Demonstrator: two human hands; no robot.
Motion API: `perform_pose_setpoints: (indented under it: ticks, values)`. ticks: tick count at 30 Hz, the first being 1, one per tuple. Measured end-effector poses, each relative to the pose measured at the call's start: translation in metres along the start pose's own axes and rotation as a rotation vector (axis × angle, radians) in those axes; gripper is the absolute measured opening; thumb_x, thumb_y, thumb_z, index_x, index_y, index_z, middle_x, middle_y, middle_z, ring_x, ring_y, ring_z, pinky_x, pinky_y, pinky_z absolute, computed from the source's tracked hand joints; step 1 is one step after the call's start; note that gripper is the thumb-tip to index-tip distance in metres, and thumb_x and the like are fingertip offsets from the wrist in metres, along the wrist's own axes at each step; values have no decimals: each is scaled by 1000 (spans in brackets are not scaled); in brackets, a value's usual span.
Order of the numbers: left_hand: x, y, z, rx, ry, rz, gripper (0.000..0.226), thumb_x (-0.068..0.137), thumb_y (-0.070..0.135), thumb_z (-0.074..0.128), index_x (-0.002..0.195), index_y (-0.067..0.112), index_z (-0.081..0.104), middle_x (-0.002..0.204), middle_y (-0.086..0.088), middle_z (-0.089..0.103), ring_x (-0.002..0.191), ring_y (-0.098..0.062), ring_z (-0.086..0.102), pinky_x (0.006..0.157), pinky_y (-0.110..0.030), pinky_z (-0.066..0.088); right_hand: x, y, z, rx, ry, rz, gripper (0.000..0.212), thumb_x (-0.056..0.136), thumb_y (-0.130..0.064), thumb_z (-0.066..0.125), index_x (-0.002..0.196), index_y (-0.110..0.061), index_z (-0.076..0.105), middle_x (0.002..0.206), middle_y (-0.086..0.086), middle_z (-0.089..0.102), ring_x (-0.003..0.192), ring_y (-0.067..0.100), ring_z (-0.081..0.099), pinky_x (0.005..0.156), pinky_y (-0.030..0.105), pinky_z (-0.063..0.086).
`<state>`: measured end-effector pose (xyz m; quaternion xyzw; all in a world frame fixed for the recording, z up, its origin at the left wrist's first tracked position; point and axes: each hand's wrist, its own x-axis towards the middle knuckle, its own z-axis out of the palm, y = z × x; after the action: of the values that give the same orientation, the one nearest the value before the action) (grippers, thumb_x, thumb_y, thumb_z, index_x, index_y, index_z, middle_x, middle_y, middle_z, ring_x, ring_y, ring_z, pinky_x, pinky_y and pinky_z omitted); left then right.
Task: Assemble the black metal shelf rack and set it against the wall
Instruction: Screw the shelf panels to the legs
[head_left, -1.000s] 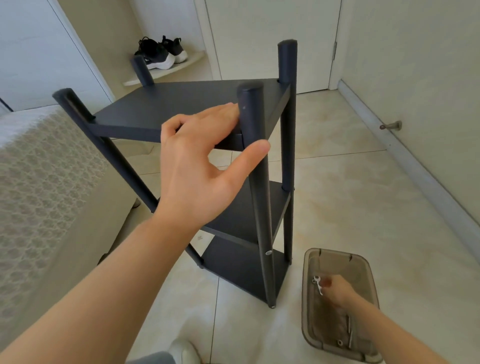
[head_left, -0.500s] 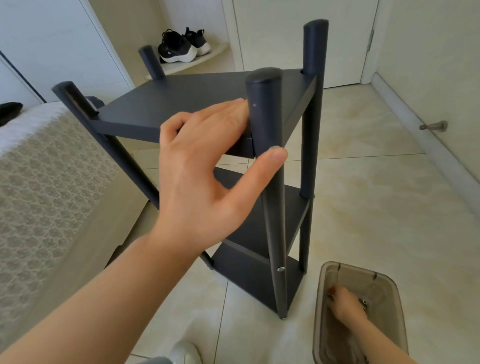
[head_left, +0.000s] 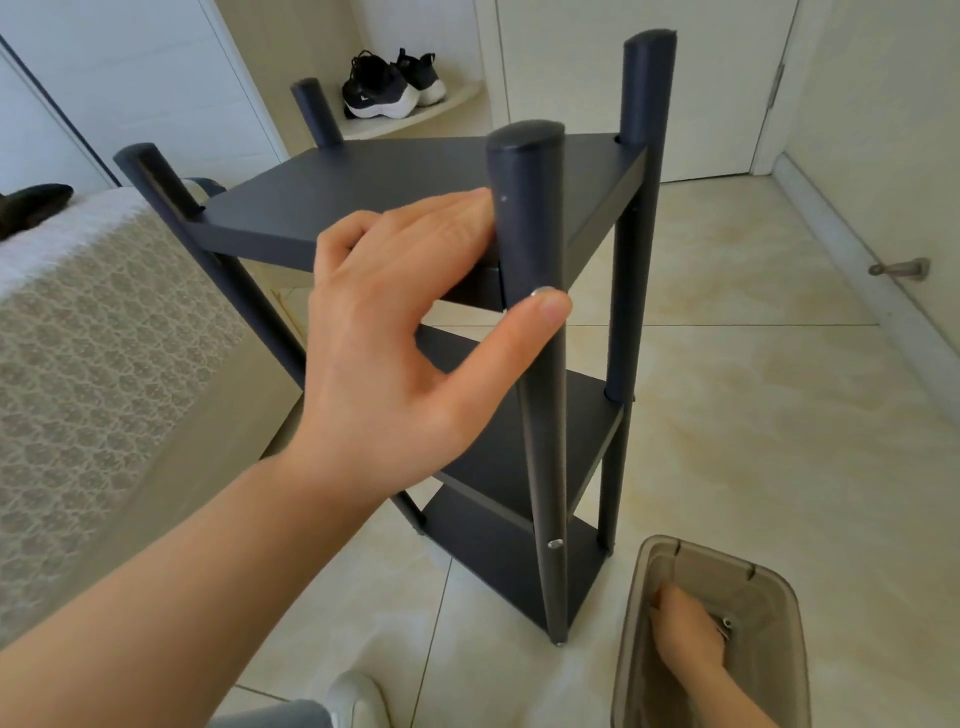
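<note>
The black metal shelf rack (head_left: 363, 192) stands upright on the tile floor, three tiers between four round posts. My left hand (head_left: 395, 343) holds its near post (head_left: 530, 218) at the top tier, thumb across the front and fingers lying behind it on the shelf edge. A silver screw head (head_left: 555, 544) shows low on that post. My right hand (head_left: 685, 634) reaches down into a brown translucent bin (head_left: 779, 577) at the lower right. Its fingertips sit by a small metal part (head_left: 723, 622), and I cannot see whether they hold it.
A bed with a patterned cover (head_left: 93, 332) runs along the left, close to the rack. Black sneakers (head_left: 389, 85) sit on a low ledge at the back. A closed door (head_left: 623, 52) and a wall with a door stopper (head_left: 898, 269) lie to the right. My shoe (head_left: 358, 701) is at the bottom.
My right hand carried a small silver tool down into the bin and now sits deeper in it. The view moved closer to the rack. My left hand kept its hold on the post.
</note>
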<state>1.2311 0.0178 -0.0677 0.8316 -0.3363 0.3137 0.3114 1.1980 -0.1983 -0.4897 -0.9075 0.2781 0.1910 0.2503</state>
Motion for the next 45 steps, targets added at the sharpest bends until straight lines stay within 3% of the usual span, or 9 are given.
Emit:
perform_pose_setpoints:
  ticks: [8,13,17,21,26,30,36,41,45]
  values:
    - [-2,3,3,6,6,-34,36,95,37,56,112,9,70,111,2,69,108,3,54,103,-31,30,20,10,-17,94,10,-69,17,101,-15,48,97,-7,62,99,15,66,89,30,63,80,39,54]
    - [-1,4,3,-17,-5,-46,30,95,37,57,111,16,71,116,20,64,116,4,56,107,-33,30,43,0,-52,300,140,-73,7,98,-8,52,97,-8,58,100,18,65,81,28,57,73,36,48]
    - [1,6,3,-50,-39,-53,29,93,38,59,112,20,72,111,28,64,114,10,54,106,-25,27,48,-13,-76,440,207,-89,18,98,-8,54,111,-4,67,107,16,69,90,31,64,77,32,47]
    - [4,7,0,-68,-86,-56,32,92,41,60,102,14,74,107,6,69,105,1,58,105,-19,25,26,-34,-98,715,281,-37,21,97,-13,59,111,0,69,101,14,70,92,30,63,81,34,48]
    - [14,9,-4,-94,-192,-105,13,90,40,63,93,28,68,92,13,67,95,-9,62,105,-50,36,-22,-79,-143,1267,287,20,22,100,-19,55,107,0,64,96,14,67,87,27,65,90,41,55]
    - [20,10,-9,-190,-261,-207,17,91,40,68,105,31,68,98,16,68,106,-11,62,106,-53,40,-70,-116,-180,1407,332,-36,23,102,-27,50,102,-8,63,91,9,65,83,21,65,78,32,56]
    - [30,10,-15,-139,-374,-258,14,93,37,65,104,35,57,99,18,61,124,-17,53,121,-52,15,-149,-163,-208,1499,192,-264,22,103,-30,46,100,-14,59,78,3,72,72,15,70,67,25,54]
    - [34,11,-18,-117,-365,-284,17,95,37,64,103,40,49,109,18,63,134,-19,48,124,-46,1,-187,-188,-194,1329,106,-381,29,107,-37,32,105,-20,56,80,0,75,84,14,70,82,30,47]
    - [34,4,-21,-120,-355,-292,17,95,37,64,110,30,59,112,13,66,143,-21,39,124,-50,1,-192,-200,-192,1285,112,-379,32,108,-35,26,101,-20,53,59,-1,60,54,6,56,73,29,42]
